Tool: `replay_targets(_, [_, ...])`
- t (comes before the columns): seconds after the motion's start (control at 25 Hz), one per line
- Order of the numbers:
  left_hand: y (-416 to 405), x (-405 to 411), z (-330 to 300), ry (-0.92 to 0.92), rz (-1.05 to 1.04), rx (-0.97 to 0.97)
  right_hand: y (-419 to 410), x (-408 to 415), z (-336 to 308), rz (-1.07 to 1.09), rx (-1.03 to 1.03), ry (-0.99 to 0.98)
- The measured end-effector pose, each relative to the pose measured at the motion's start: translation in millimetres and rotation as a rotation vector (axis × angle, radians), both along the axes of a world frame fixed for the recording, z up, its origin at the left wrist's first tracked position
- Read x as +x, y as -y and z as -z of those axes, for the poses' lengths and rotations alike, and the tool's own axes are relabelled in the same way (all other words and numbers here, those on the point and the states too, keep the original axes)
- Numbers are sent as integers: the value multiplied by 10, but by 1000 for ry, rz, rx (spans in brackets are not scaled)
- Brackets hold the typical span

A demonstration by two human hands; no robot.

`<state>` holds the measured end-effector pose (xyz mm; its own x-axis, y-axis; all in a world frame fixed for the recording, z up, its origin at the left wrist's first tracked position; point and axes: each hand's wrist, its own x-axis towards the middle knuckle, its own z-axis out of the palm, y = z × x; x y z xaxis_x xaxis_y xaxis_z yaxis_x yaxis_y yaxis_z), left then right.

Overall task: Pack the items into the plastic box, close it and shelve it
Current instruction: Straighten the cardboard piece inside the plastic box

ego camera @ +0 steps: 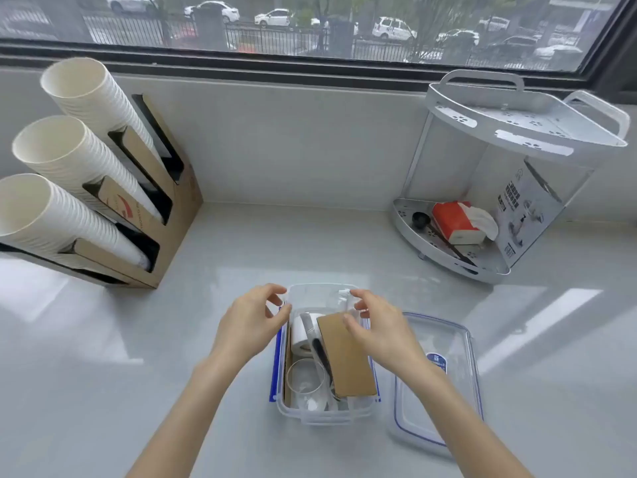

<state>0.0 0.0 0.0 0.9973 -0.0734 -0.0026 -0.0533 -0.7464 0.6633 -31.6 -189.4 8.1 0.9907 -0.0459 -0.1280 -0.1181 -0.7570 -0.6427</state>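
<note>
Head view: the clear box (324, 414) sits open on the pale table (103, 391), near its front edge, with its lid (435, 381) lying flat just to its right. Inside lie a brown card sleeve (346, 357), a white tape roll (303, 334) and a clear cup (305, 377). The left hand (253, 320) hovers over the box's left rim, fingers loosely curled and empty. The right hand (377, 326) pinches a thin clear wrapper (339, 301) above the sleeve.

Bright daylight from window (310, 25) — soft glare patches on counter (103, 339); wide-angle bowing at edges.
</note>
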Motion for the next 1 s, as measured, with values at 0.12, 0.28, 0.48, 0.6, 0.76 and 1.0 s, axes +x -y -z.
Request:
replay_targets(0.12, [-1,-69,118,-72,-37,46,-31,-49,148,1,-15,-80])
replay_targets(0.28, [25,-174,281,-167,-71,75,-81,-111,249,18,-58,-159])
replay_targets(0.48, [73,-254,395,-235,-86,111,-142,-109,271,26,-114,-155])
replay_targets(0.6, [112,-279,447,-262,-92,102,-161,-95,306,41,-128,-156])
replay_targets(0.76, [164,-299,510,-267,-102,72,-184,-94,348,84,-115,-133])
replay_targets(1.0, [186,-303,516,-208,-123,55,-144,-97,342,182,86,-98])
